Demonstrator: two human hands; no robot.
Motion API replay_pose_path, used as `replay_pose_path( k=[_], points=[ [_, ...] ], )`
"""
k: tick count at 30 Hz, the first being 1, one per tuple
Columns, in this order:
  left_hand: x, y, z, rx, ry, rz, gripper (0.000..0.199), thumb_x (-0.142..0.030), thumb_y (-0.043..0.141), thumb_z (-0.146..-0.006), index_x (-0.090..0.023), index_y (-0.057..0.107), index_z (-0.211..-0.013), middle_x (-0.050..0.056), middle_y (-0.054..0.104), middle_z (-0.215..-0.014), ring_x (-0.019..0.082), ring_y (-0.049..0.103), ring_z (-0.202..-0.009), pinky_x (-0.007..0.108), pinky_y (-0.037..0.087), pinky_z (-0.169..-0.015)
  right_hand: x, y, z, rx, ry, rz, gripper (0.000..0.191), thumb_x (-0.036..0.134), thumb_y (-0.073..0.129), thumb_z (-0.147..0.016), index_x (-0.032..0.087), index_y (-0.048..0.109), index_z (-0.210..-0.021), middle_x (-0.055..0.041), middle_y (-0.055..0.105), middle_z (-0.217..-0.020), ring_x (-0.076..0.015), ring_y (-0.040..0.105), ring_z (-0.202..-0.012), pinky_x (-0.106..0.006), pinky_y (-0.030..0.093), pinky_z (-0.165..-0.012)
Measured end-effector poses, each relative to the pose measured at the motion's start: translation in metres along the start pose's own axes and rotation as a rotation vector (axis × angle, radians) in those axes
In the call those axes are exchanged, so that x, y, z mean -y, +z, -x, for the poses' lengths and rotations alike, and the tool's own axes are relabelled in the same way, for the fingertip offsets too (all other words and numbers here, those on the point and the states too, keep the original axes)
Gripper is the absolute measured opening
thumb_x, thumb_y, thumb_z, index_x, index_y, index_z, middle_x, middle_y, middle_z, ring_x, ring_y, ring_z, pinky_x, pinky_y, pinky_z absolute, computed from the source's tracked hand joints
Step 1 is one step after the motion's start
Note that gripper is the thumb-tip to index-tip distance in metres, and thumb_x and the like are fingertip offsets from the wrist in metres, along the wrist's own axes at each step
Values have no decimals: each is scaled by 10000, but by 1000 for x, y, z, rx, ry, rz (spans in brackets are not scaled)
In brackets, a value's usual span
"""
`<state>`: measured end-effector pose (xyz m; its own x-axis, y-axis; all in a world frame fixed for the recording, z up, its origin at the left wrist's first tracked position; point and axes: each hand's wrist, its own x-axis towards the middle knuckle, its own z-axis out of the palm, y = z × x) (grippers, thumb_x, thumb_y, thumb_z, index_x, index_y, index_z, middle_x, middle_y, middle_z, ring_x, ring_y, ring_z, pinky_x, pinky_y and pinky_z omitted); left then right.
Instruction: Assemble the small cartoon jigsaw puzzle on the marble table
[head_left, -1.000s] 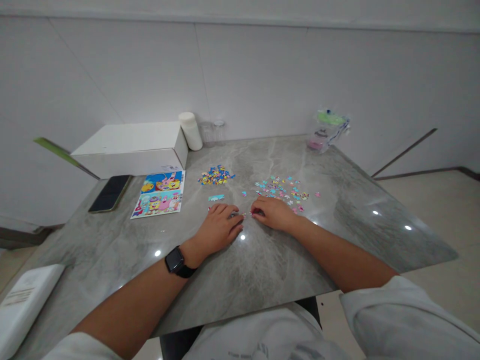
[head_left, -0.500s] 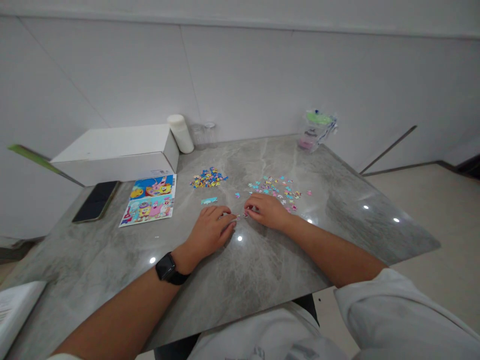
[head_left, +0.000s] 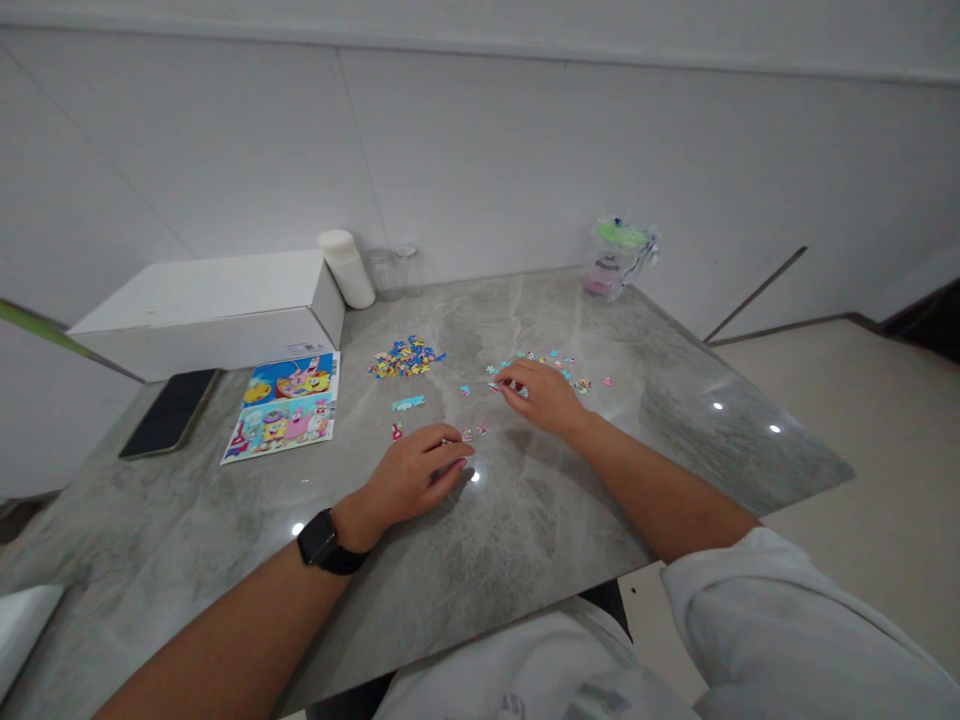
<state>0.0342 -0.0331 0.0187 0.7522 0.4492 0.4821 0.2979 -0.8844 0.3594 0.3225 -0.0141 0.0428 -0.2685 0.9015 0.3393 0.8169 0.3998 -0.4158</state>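
The left hand (head_left: 420, 468) lies palm-down, loosely spread; the right hand (head_left: 543, 398) arches over puzzle pieces (head_left: 583, 386), its grip unclear.

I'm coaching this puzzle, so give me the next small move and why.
Probably have the right hand draw one of the scattered pieces toward the small row of pieces: it is over the scatter's near side, while the left hand lies at that row, perhaps well placed to steady it.

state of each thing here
Yellow-blue pieces: loose, heaped
Pastel pieces: loose, partly hidden by right hand
Row of pieces: partly hidden by left hand
Light-blue strip: flat
Picture sheet: face up
Box: closed
Phone: screen dark
Watch: screen dark
Bottle: standing
Glasses: standing
Plastic bag: closure unclear
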Motion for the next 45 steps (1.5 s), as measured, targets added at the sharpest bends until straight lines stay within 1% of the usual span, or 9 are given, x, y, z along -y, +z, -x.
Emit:
replay_pose_path(
  k=[4, 7, 10, 15, 18, 26, 38, 41, 45],
  points=[
    [1, 0, 0, -10, 12, 17, 245, -226, 566, -1030, -223, 764, -1174, 111, 742, -1118, 197, 729, -1001, 331, 620, -892, -37, -40, -9, -278, 246, 80, 240, 257, 560, -986, 201, 744, -1131, -95, 743, -1083, -207, 660, -885, -328, 503, -896],
    [1, 1, 0, -20, 29, 19, 242, -217, 564, -1031, -207, 758, -1174, 116, 738, -1117, 196, 728, -992, 325, 619, -878, -72, -63, -9, -394, 371, 147, 279, 255, 557, -966, 170, 753, -1144, -114, 756, -1085, -218, 669, -865, -351, 511, -900],
    [0, 2, 0, -27, 22, 10, 241, -214, 565, -1030, -208, 759, -1173, 112, 738, -1123, 193, 728, -988, 323, 619, -874, -102, -69, -5, -320, 460, 227, 267, 260, 573, -955, 176, 775, -1108, -120, 779, -1077, -233, 677, -876, -367, 513, -905],
    [2, 1, 0, -80, -64, -32, 249, -201, 564, -1019, -210, 768, -1162, 99, 734, -1109, 196, 722, -997, 337, 617, -902, -127, -51, 0, -30, 524, 306, 219, 276, 639, -947, 211, 813, -1062, -99, 806, -1067, -236, 698, -954, -340, 509, -896],
    [6, 2, 1, -125, -100, -24, 244, -192, 565, -1014, -214, 763, -1156, 93, 727, -1101, 194, 713, -993, 339, 612, -896, -130, -39, -1, 57, 535, 342, 216, 280, 665, -939, 224, 826, -1071, -103, 805, -1080, -233, 700, -979, -321, 511, -884],
    [8, 3, 0, -139, -108, 8, 218, -194, 556, -1032, -214, 741, -1146, 86, 713, -1100, 188, 701, -993, 331, 593, -880, -135, -23, -1, 138, 519, 401, 266, 402, 705, -968, 218, 831, -1113, -139, 758, -1126, -240, 684, -1018, -316, 504, -884],
    [11, 5, 2, -131, -112, 12, 225, -173, 551, -1032, -209, 733, -1160, 87, 698, -1118, 193, 685, -1025, 337, 577, -911, -132, -21, -6, 122, 505, 252, 112, 275, 737, -875, 200, 783, -944, -77, 790, -984, -198, 683, -879, -290, 484, -792],
    [13, 7, 4, -125, -115, 17, 226, -175, 559, -1030, -211, 732, -1171, 87, 694, -1120, 197, 678, -1027, 343, 573, -910, -124, -20, -8, 44, 491, 122, 70, 234, 721, -841, 209, 747, -900, -44, 771, -890, -173, 660, -795, -277, 475, -753],
    [14, 8, 4, -117, -117, 19, 237, -169, 555, -1026, -216, 735, -1171, 86, 692, -1113, 201, 675, -1031, 352, 573, -912, -102, -15, -11, 1, 455, -255, 124, 303, 742, -807, 206, 684, -859, -13, 717, -801, -156, 627, -725, -272, 472, -694]
  ],
)
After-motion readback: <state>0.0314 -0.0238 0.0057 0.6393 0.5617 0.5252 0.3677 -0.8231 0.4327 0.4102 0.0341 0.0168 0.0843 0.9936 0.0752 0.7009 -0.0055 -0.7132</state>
